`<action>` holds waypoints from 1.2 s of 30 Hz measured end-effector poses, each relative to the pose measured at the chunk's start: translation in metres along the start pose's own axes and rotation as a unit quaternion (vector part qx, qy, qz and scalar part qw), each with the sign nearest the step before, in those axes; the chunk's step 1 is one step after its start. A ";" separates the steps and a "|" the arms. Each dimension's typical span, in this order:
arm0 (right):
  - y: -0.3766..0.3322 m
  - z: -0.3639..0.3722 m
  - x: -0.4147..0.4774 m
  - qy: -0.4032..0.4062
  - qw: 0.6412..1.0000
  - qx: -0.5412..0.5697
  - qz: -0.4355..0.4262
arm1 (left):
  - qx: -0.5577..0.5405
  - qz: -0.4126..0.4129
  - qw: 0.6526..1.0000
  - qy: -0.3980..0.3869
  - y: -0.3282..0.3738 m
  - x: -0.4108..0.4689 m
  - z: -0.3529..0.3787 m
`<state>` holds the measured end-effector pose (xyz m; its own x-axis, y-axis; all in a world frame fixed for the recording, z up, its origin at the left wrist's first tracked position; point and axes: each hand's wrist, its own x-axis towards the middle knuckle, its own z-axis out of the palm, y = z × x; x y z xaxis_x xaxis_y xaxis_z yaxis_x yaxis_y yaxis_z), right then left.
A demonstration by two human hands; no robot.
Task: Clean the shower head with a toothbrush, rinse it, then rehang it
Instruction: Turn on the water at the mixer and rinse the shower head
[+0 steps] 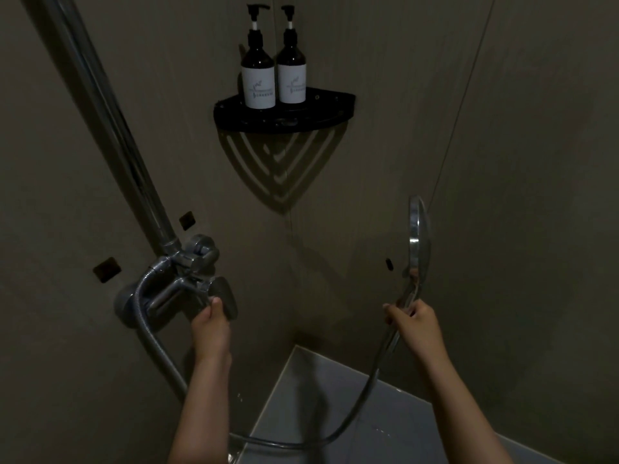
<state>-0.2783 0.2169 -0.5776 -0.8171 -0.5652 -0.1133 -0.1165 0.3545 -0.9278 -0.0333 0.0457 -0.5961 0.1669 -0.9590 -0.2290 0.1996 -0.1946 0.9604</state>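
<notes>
Two dim grey-brown shower walls (502,128) meet in a corner that runs down the middle of the view, and a pale grey tiled floor (385,413) fills the lower right. The space between the two arms and out to the right-hand wall is open. On the left wall a long chrome riser pipe (110,128) slants down to a chrome mixer tap (181,279) with a flat lever. High in the corner a black triangular corner shelf (284,110) carries two dark pump bottles with white labels (273,67), standing upright side by side and touching or nearly so; the shelf throws a slotted shadow on the wall below it.

A ribbed chrome hose (160,353) drops from the tap, loops low between the forearms and climbs to the right. At its far end is the round chrome shower head (418,236), held upright and edge-on near the right wall, clear of the wall and well apart from the tap and riser pipe. The head stands directly above the right hand (413,324), which is clenched around its handle. The left hand (211,321) reaches to the tap lever, thumb on the lever's front edge and fingers curled beneath it, gripping it.
</notes>
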 end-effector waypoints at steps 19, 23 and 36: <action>-0.002 -0.011 0.001 -0.021 1.000 -0.022 0.007 | -0.012 0.004 1.000 0.016 0.000 -0.003 0.001; -0.002 -0.011 0.002 -0.018 1.000 -0.021 0.005 | -0.019 0.003 1.000 0.011 0.001 -0.004 0.000; -0.005 -0.007 0.001 -0.021 1.000 -0.009 0.000 | 0.156 0.080 0.984 -0.004 -0.008 0.003 -0.009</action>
<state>-0.2819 0.2197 -0.5706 -0.7925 -0.5963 -0.1283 -0.1279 0.3681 -0.9210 -0.0259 0.0467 -0.6061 0.1648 -0.9838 -0.0702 -0.1356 -0.0931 0.9864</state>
